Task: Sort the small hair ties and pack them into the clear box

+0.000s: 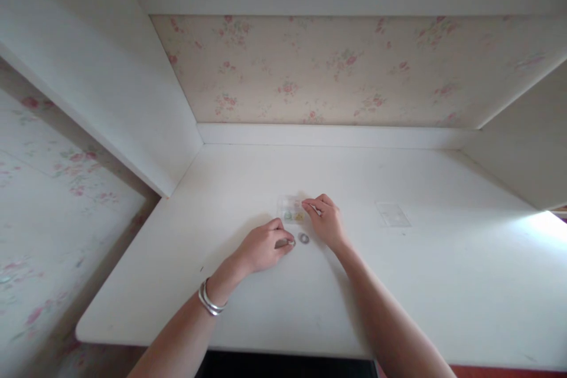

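A small clear compartment box [287,204] lies in the middle of the white table, with tiny green and orange-yellow pieces in its near compartments. My right hand [325,218] is closed in a pinch at the box's right side; whatever is between its fingertips is too small to make out. Just in front of the box, my left hand [266,244] pinches a small silvery ring-shaped piece [292,243] near the tabletop. Beside it, a grey ring-shaped piece [303,238] lies flat on the table between my two hands.
A flat clear plastic lid [393,214] lies to the right on the white tabletop [345,307]. White panels rise on the left [146,100] and right [522,142]. Behind is a wall with floral paper [319,71]. A silver bangle [208,301] circles my left wrist.
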Motion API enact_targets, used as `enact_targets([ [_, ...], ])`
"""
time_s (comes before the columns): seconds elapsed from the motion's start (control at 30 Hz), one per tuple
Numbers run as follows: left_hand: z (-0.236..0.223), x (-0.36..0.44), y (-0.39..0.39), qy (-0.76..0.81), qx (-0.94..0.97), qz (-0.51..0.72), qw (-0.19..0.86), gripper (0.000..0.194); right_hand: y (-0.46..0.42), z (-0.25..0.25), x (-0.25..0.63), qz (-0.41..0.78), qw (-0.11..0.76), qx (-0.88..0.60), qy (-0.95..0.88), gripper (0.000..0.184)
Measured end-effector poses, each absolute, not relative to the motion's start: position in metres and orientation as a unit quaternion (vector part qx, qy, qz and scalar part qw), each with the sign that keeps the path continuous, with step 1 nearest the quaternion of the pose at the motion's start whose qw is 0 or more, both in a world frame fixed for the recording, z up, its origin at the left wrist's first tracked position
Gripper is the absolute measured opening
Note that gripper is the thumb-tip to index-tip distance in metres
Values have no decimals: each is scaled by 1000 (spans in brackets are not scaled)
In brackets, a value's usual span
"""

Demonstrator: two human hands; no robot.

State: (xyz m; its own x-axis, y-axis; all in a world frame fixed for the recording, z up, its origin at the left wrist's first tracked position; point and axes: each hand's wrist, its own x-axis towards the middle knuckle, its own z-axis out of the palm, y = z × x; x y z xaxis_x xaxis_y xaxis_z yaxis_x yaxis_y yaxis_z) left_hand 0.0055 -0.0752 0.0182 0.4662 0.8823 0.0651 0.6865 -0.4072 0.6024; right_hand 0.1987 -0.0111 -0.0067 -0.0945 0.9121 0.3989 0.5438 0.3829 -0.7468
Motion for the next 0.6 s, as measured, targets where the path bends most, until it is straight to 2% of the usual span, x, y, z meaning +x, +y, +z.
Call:
enact_targets([
  [0.17, 15, 4, -75, 481, 825, 174, 241, 20, -7, -8, 194, 230, 406, -531, -707, 29],
  [0.3, 15, 4, -75, 475, 825, 185, 244, 21, -10, -4, 199, 207, 439, -542, -687, 28],
  [0.47, 15, 6, -71, 484, 795, 227, 287, 21, -17, 1, 207, 202, 452, -547, -676, 26],
  [0.6, 15, 5, -65, 506, 752, 264, 329, 23, -27, 9, 212, 237, 429, -525, -696, 23],
])
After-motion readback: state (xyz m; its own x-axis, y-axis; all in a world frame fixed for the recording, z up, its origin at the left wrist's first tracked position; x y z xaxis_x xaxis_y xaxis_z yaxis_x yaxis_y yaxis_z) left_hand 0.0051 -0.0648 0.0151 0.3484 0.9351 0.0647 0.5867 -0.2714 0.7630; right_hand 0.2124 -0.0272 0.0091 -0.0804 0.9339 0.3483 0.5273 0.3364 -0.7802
